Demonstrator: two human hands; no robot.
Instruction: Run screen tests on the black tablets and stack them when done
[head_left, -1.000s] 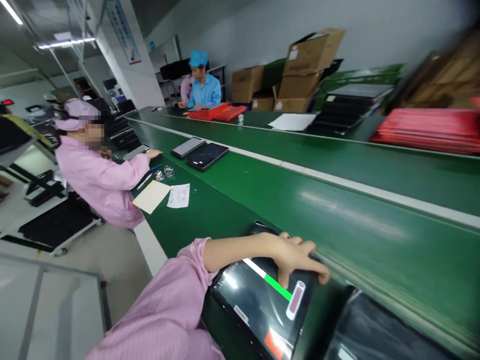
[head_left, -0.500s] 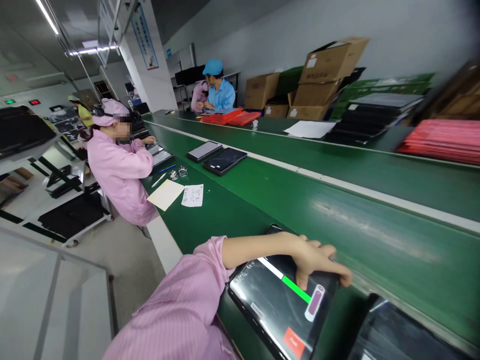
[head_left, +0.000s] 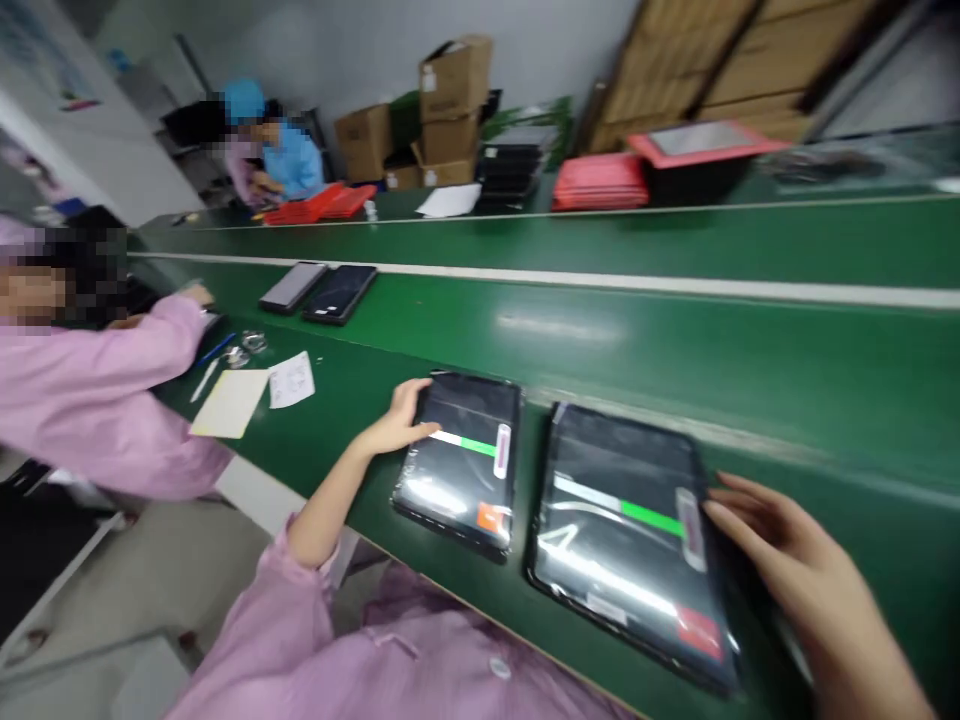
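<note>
Two dark tablets in clear film lie side by side on the green bench, each with a white-and-green strip, a pale pill-shaped label and a reddish square on its face. My left hand point(head_left: 391, 425) grips the left edge of the left tablet point(head_left: 461, 475), thumb over the top face and fingers at the upper corner. Beside the right edge of the right tablet point(head_left: 626, 560) is my right hand point(head_left: 799, 550), its fingers apart and slightly curved. Its fingertips are close to that edge; blur hides whether they touch.
Two more tablets point(head_left: 341, 293) lie farther up the bench point(head_left: 420, 340). To the left are a yellow sheet point(head_left: 231, 403), a written note point(head_left: 292, 380) and pens. A co-worker's pink sleeve point(head_left: 112, 350) is at far left. Red sleeves point(head_left: 600, 182) are stacked beyond the white rail.
The view has swung right. My left hand has gone from the tablet's far side to its left edge. My right hand has come into view, and the second tablet now shows whole.
</note>
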